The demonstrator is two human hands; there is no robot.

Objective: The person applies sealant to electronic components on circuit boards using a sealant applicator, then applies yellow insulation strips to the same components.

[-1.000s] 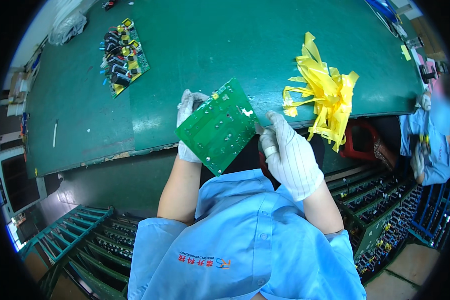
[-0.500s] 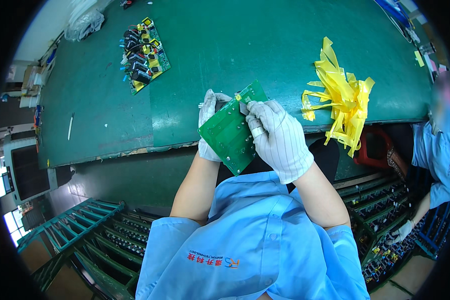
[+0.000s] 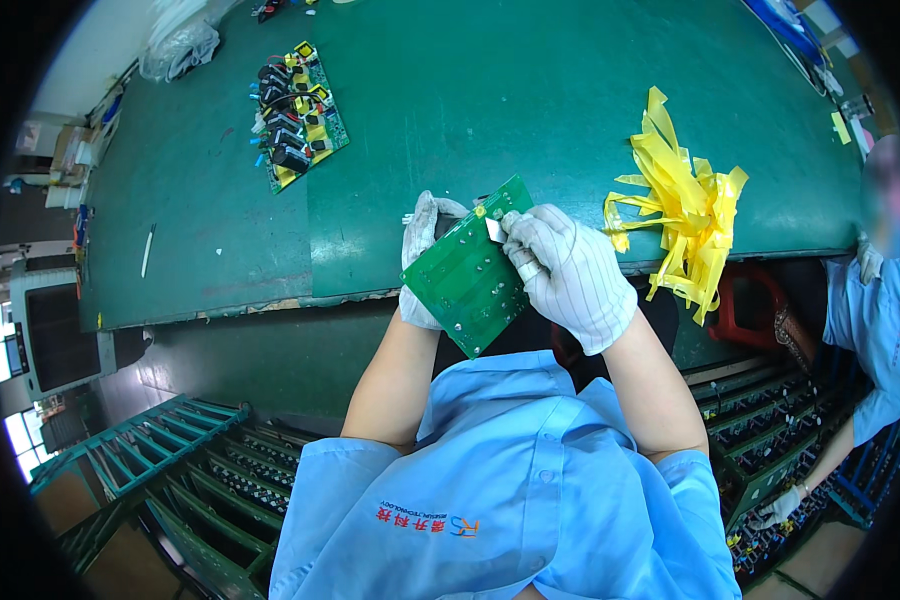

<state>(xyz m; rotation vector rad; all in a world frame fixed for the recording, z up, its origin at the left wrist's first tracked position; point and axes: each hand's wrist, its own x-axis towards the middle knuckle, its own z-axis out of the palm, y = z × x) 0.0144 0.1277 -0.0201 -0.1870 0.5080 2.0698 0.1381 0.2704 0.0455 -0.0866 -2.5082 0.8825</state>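
Note:
A green circuit board [image 3: 465, 275] is held tilted at the near edge of the green table [image 3: 490, 110], its bare solder side up. My left hand [image 3: 420, 250], in a white glove, grips the board from behind at its left edge. My right hand [image 3: 570, 275], also gloved, rests on the board's upper right corner with its fingertips pinching a small pale piece [image 3: 494, 230] there. Both forearms come up from my blue smock.
A bundle of yellow tape strips [image 3: 682, 200] lies at the table's edge to the right. A second board with black and yellow parts [image 3: 295, 115] lies far left. Clear bags [image 3: 175, 45] sit at the back. Green racks [image 3: 140, 470] stand below. Another person in blue [image 3: 875, 320] works at right.
My right hand moved from the board's right side onto its upper right corner and now pinches a small pale piece there. The board stayed in my left hand.

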